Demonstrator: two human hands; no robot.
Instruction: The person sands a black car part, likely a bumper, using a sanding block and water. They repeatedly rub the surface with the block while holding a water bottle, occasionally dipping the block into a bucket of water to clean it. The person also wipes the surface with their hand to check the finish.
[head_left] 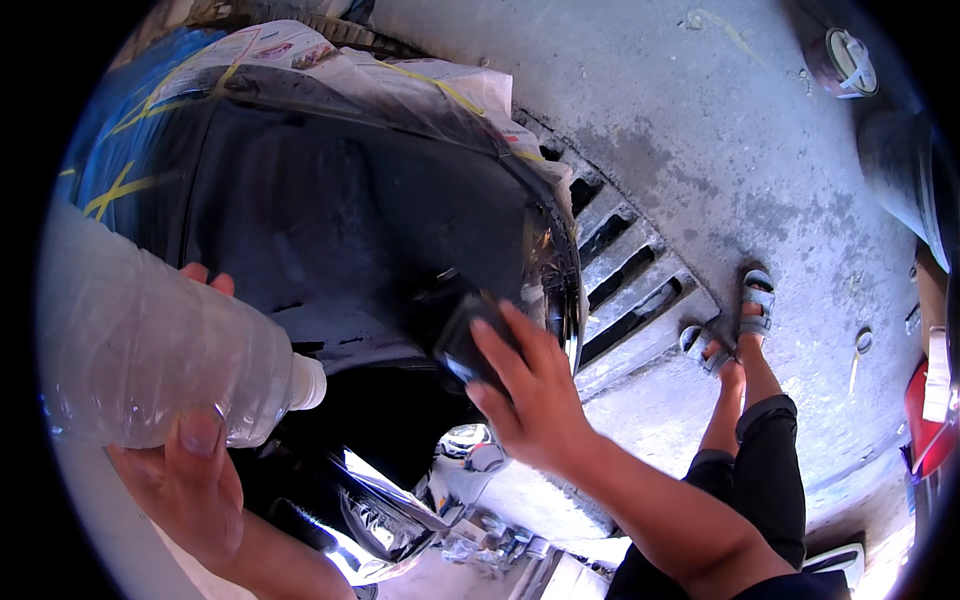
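Observation:
My left hand (190,485) is wrapped round a large clear plastic bottle (150,345), with its thumb on the near side and two fingertips showing beyond it. The bottle lies tilted, its white neck end (310,383) pointing right over the car. Dampness makes the black car panel (290,200) look dull and streaked. Near the panel's right side, my right hand (535,395) holds a dark hand-sized block (472,335), fingers bent over its top. The block appears to be against the panel; its underside is hidden, and its outline is slightly blurred.
Printed paper (440,90), yellow tape (120,190) and blue sheeting (95,150) edge the panel. A slotted drain cover (630,265) runs beside the car. My sandalled feet (757,300) stand on the concrete floor (640,100). A bucket (842,65) stands at far right.

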